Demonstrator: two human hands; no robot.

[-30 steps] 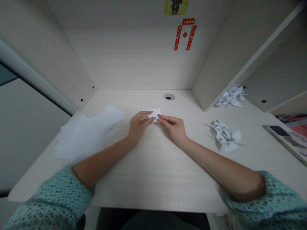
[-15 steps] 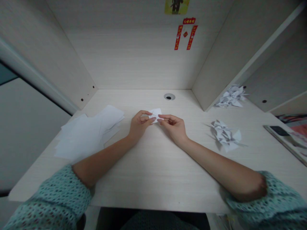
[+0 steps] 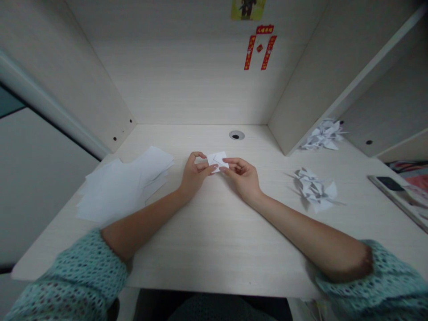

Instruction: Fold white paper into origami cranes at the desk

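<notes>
A small folded square of white paper (image 3: 216, 159) lies between my hands at mid-desk, with crease lines and flaps on its upper face. My left hand (image 3: 195, 171) grips its lower left side, the thumb on top and the index finger curled at the left edge. At the right edge, my right hand (image 3: 243, 175) pinches the paper between thumb and index finger. The other fingers of my right hand are bent under.
A spread of loose white sheets (image 3: 127, 185) lies on the left. Folded white paper pieces (image 3: 316, 188) form a pile on the right, with another pile (image 3: 323, 134) behind it by the upright panel (image 3: 301, 98). A phone (image 3: 389, 183) rests at far right.
My left index finger has drawn back from the paper's top to its left edge, and my right index finger has shifted slightly up. More of the folded face now shows.
</notes>
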